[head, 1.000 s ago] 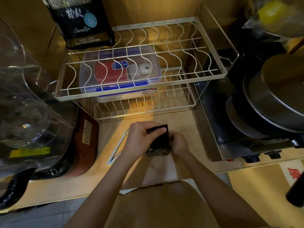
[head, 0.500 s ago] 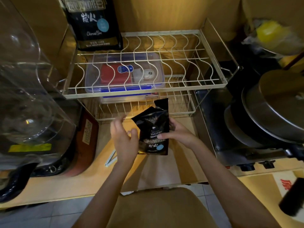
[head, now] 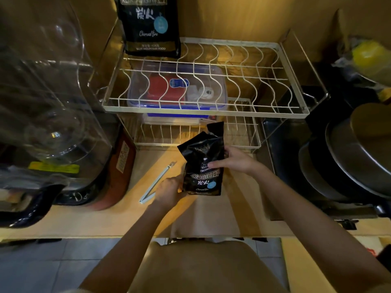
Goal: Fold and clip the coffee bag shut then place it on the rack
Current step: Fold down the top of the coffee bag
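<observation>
Clip: pale blue-white long plastic bag clip lies on the counter, slanted, just left of the left hand; whether it touches the hand cannot be told.
Left hand: left hand curled shut at the lower left corner of the bag, gripping that edge.
Bag: small black glossy coffee bag with white lettering and a blue dot stands upright on the counter between both hands; top crumpled and unfolded, one corner sticking up.
Right hand: right hand grips the bag's right side, thumb laid across the front label, fingers behind.
Rack: white two-tier wire dish rack stands directly behind the bag. A larger black coffee bag sits on the upper tier's back left corner. A clear plastic box with blue lid clasps sits beneath the upper tier.
Surface: light wooden counter, warm yellow light.
Surroundings: clear plastic appliance dome at far left; stacked dark metal pans at far right; grey floor tiles below the counter edge.
</observation>
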